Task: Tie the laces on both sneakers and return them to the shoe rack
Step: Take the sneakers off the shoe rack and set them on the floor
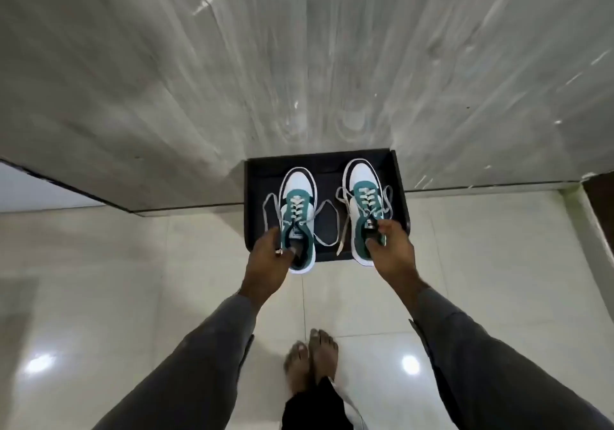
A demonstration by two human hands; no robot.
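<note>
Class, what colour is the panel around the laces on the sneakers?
Teal green on both sneakers, with white toes; the head view shows it.

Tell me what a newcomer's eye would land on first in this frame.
Two teal-and-white sneakers sit mid-frame over a black tray against the pale wall: the left hand grips the left sneaker at its heel, the right hand grips the right sneaker. Their untied laces trail loose. Bare feet stand on glossy tiles below.
</note>
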